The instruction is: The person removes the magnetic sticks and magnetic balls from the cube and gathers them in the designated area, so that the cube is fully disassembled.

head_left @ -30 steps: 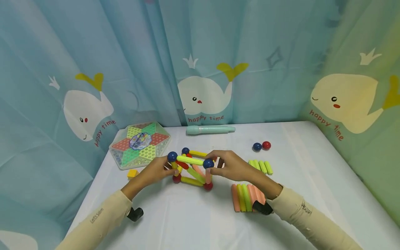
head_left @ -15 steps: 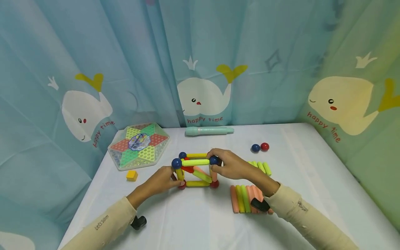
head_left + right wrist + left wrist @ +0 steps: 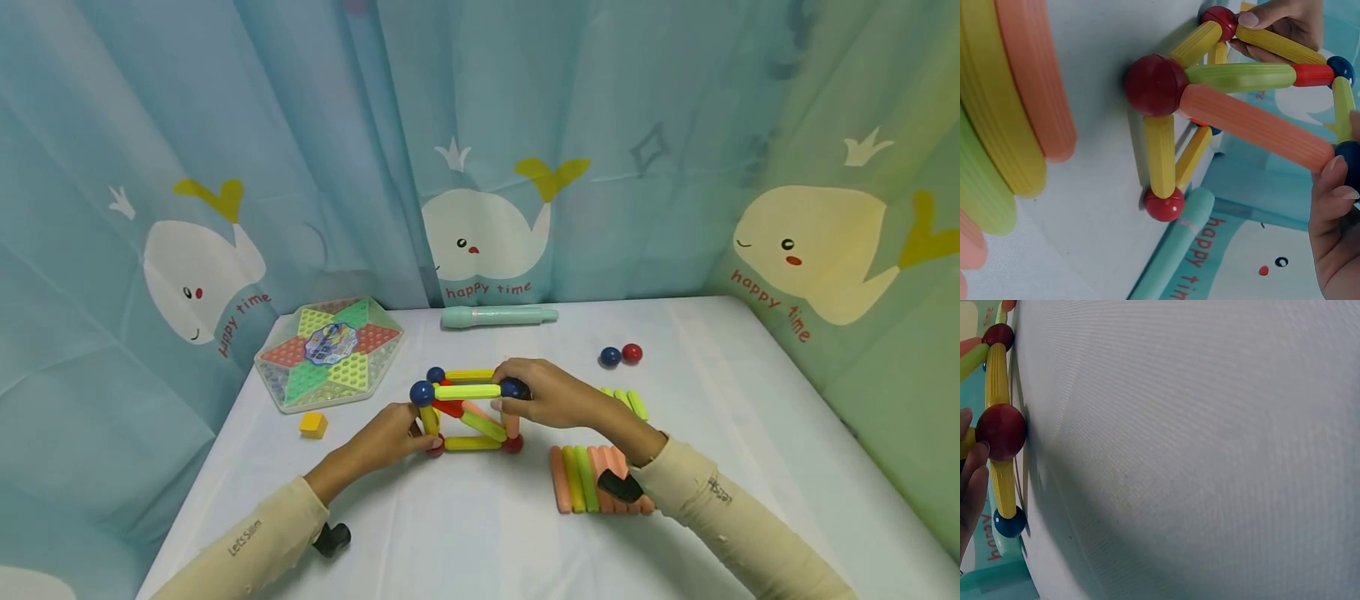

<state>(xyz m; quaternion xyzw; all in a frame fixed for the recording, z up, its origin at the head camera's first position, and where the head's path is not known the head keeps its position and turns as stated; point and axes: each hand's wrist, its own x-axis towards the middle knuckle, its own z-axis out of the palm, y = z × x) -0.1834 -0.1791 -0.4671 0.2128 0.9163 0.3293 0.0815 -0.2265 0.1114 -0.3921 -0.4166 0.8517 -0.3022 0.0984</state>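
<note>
A box-shaped frame (image 3: 468,391) of magnetic building sticks and balls stands at the middle of the white table in the head view. My left hand (image 3: 385,436) pinches its near left upright, a yellow stick (image 3: 1285,45), right at the red ball (image 3: 1001,432) at its foot. My right hand (image 3: 551,395) grips the blue ball (image 3: 1349,164) at the near top right corner, partly covering it. Under that ball runs a salmon stick (image 3: 1257,125) down to another red ball (image 3: 1156,85). A lime stick with a red end (image 3: 1314,75) slants across the front.
Right of the frame lie a row of loose sticks (image 3: 582,478), several short lime sticks (image 3: 637,405) and a loose blue ball (image 3: 611,357) beside a red ball (image 3: 632,353). Back left is a star-patterned game board (image 3: 330,354), with a yellow block (image 3: 313,425) before it. A mint pen-shaped tube (image 3: 498,316) lies behind.
A second ago the frame was tilted and turned; both hands have since levelled and squared it, shifting it slightly right. Over the last half second it has barely moved.
</note>
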